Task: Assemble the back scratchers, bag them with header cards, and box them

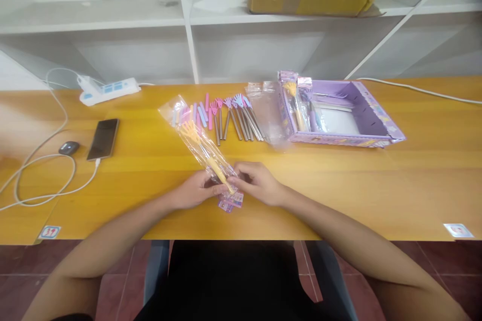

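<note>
Grips one bagged yellow hand-headed stick (214,164) by its lower end in left hand (196,190) and right hand (261,184), near the front edge of the table (357,195), with a stretch of wood rightward. Farther back: two pink-headed sticks (214,107) beside blue and purple ones (238,101), too overlapped to count. Right of these: one purple tray (371,105) containing bagged sticks (300,119), one yellow-headed.

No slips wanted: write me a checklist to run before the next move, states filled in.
1. Left hand and right hand on the bag: ok, both at its near end.
2. Yellow claw inside the bag: ok.
3. Bag sealed: cannot tell.
4. Box open at the top: ok.
5. Table clear of loose parts: not ok, rods lie beyond the hands.
6. Phone away from the hands: ok, off to the left.
</note>
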`<state>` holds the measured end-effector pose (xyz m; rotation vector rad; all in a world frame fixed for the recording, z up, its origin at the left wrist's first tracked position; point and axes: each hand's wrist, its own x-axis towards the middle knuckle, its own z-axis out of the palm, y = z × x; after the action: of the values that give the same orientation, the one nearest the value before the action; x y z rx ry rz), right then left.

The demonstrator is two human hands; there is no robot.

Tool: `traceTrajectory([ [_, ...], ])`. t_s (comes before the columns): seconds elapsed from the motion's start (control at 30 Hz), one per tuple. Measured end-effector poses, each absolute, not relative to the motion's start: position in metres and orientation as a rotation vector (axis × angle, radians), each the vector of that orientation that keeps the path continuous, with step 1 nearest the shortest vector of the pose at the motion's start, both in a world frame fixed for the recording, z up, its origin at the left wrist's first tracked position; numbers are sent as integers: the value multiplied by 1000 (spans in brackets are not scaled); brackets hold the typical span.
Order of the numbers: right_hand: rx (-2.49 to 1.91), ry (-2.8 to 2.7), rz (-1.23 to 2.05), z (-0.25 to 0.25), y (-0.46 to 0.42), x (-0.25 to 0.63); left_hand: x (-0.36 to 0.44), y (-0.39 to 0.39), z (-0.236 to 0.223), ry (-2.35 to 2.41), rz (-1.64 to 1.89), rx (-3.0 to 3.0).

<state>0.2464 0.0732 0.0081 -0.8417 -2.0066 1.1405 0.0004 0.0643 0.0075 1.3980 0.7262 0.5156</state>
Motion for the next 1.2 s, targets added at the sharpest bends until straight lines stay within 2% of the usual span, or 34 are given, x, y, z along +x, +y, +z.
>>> traceTrajectory([
  [0.23,-798,-2040,1120,17,77,250,4,65,21,719,509,1415],
  [0.43,-671,-2098,1438,53,56,262,0,37,57,672,366,1419],
  [0.57,-604,-2247,1545,57,20,264,0,7,61,618,216,1627],
  [0.63,-626,-2391,1464,49,1,261,5,-6,56,613,153,1744],
  [0.77,-787,-2689,984,26,-25,250,16,-22,44,653,120,1911],
  [0.87,-855,-2763,760,15,-32,245,20,-27,41,700,106,1938],
  [1.03,-854,-2655,674,11,-30,248,24,-35,41,749,-28,1970],
  [1.2,-967,-2328,807,19,-22,257,27,-42,38,810,-41,2009],
])
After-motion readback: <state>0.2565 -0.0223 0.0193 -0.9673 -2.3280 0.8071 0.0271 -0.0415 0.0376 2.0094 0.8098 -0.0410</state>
